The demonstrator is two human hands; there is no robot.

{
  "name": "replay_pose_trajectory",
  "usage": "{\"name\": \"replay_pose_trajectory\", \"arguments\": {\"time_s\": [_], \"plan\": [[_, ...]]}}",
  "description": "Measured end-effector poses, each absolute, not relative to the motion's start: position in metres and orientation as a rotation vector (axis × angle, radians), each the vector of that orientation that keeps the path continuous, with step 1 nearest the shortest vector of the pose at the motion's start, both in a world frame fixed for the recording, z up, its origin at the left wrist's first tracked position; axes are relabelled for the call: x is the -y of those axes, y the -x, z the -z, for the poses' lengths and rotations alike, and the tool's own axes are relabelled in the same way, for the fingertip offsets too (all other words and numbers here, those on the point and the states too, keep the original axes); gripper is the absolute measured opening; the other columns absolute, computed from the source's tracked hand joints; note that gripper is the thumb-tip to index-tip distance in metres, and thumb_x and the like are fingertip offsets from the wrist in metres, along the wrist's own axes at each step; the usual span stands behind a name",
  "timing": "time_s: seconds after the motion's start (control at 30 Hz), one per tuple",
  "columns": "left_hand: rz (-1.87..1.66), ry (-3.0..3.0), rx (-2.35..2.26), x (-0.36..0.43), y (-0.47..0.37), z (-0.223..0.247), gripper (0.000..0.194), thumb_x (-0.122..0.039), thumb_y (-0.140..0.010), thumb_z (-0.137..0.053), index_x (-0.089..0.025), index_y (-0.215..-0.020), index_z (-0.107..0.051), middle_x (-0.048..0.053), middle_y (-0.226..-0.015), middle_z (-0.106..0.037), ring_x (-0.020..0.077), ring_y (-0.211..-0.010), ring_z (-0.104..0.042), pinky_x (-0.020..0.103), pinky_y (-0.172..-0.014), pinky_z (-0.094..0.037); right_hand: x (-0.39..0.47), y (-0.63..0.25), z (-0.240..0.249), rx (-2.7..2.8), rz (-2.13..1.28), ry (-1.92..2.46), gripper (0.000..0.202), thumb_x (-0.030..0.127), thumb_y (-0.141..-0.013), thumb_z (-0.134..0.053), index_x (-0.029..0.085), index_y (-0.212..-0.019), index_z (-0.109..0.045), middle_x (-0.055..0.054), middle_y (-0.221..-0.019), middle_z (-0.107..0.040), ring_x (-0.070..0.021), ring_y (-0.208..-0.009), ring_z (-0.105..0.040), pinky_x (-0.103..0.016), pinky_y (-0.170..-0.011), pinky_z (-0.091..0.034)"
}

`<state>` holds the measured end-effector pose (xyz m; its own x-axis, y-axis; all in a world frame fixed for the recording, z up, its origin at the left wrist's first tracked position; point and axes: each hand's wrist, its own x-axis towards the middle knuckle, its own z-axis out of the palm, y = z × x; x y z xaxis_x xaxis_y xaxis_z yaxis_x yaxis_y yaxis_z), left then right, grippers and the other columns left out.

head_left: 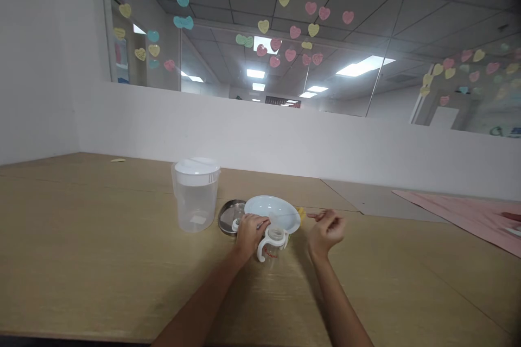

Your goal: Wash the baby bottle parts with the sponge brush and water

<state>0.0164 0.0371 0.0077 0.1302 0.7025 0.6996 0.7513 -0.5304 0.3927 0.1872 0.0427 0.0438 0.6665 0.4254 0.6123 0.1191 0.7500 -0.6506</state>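
Observation:
My left hand (250,232) is closed, fingertips together beside the bowl's near rim; whatever they pinch is too small to make out. My right hand (326,231) is curled to the right of the bowl, slightly blurred, a finger pointing left; what it holds, if anything, is unclear. A faint thin line runs between the hands over the white bowl (272,205). In front of the bowl stands a clear baby bottle (272,252) with white handles and an open top. A round metal tray (225,217) holds a clear part with a white ring (235,224), partly behind my left hand.
A clear plastic pitcher (195,203) with a white lid stands left of the tray. Something yellow (302,214) shows at the bowl's right edge. A pink sheet (451,211) lies at the far right, with part of another person's hand (512,217) over it. A white wall (260,133) borders the table.

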Motion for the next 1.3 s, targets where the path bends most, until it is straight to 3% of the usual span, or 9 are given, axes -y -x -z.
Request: {"name": "replay_pose_trajectory", "arguments": {"time_s": [0.13, 0.33, 0.47, 0.77, 0.93, 1.13, 1.3], "plan": [[1.401, 2.266, 1.611, -0.038, -0.016, -0.007, 0.021, -0.030, -0.086, -0.052, -0.020, -0.080, -0.070, 0.003, -0.080, -0.071, 0.0184, -0.075, -0.061, 0.031, -0.075, -0.041, -0.057, -0.207, -0.045, 0.601, -0.191, 0.704, 0.030, 0.051, -0.085, -0.043, 0.023, -0.079, -0.037, 0.008, -0.062, -0.043, -0.0078, -0.046, -0.047, -0.024, -0.050, -0.048], [1.505, 2.215, 1.559, -0.042, -0.016, -0.001, 0.028, -0.032, -0.089, -0.043, -0.020, -0.085, -0.068, 0.005, -0.087, -0.071, 0.0211, -0.084, -0.060, 0.039, -0.089, -0.041, -0.085, -0.204, -0.012, 0.943, -0.320, 1.087, 0.038, 0.054, -0.081, -0.045, 0.018, -0.073, -0.053, -0.001, -0.056, -0.057, -0.0143, -0.049, -0.055, -0.026, -0.052, -0.044], [1.548, 2.249, 1.494, -0.040, -0.017, -0.001, 0.032, -0.032, -0.090, -0.038, -0.019, -0.087, -0.067, 0.007, -0.090, -0.068, 0.0217, -0.088, -0.058, 0.039, -0.085, -0.043, -0.099, -0.199, 0.005, 1.103, -0.262, 1.086, 0.036, 0.050, -0.078, -0.050, 0.016, -0.073, -0.059, -0.006, -0.065, -0.064, -0.0165, -0.055, -0.059, -0.027, -0.055, -0.045], [1.659, 2.223, 1.480, -0.034, -0.019, -0.003, 0.029, -0.035, -0.087, -0.045, -0.018, -0.078, -0.067, 0.005, -0.083, -0.066, 0.0211, -0.085, -0.056, 0.035, -0.079, -0.043, -0.089, -0.191, -0.003, 1.656, 0.084, 1.077, 0.013, 0.029, -0.076, -0.062, 0.023, -0.069, -0.070, -0.006, -0.094, -0.068, -0.0217, -0.093, -0.056, -0.040, -0.088, -0.038], [1.677, 2.289, 1.487, -0.039, -0.016, -0.005, 0.023, -0.032, -0.082, -0.051, -0.018, -0.079, -0.068, 0.006, -0.086, -0.070, 0.0214, -0.084, -0.058, 0.036, -0.081, -0.043, -0.090, -0.180, -0.007, 1.896, -0.071, 0.837, 0.009, 0.031, -0.075, -0.067, 0.026, -0.072, -0.072, -0.002, -0.086, -0.071, -0.0184, -0.086, -0.061, -0.037, -0.085, -0.042], [1.677, 2.352, 1.521, -0.042, -0.015, -0.006, 0.032, -0.036, -0.084, -0.046, -0.017, -0.073, -0.068, 0.007, -0.080, -0.070, 0.0224, -0.078, -0.059, 0.038, -0.078, -0.043, -0.091, -0.174, -0.012, 1.891, -0.272, 0.694, 0.020, 0.041, -0.077, -0.063, 0.023, -0.076, -0.072, -0.005, -0.080, -0.072, -0.0193, -0.078, -0.065, -0.036, -0.078, -0.048], [1.947, 2.324, 1.556, -0.042, -0.016, -0.003, 0.036, -0.039, -0.083, -0.048, -0.016, -0.102, -0.066, 0.009, -0.097, -0.070, 0.0239, -0.090, -0.060, 0.037, -0.081, -0.046, -0.082, -0.171, -0.018, 1.893, -0.451, 0.651, 0.021, 0.041, -0.073, -0.065, 0.021, -0.076, -0.073, -0.008, -0.081, -0.072, -0.0206, -0.078, -0.065, -0.036, -0.077, -0.050]]}}
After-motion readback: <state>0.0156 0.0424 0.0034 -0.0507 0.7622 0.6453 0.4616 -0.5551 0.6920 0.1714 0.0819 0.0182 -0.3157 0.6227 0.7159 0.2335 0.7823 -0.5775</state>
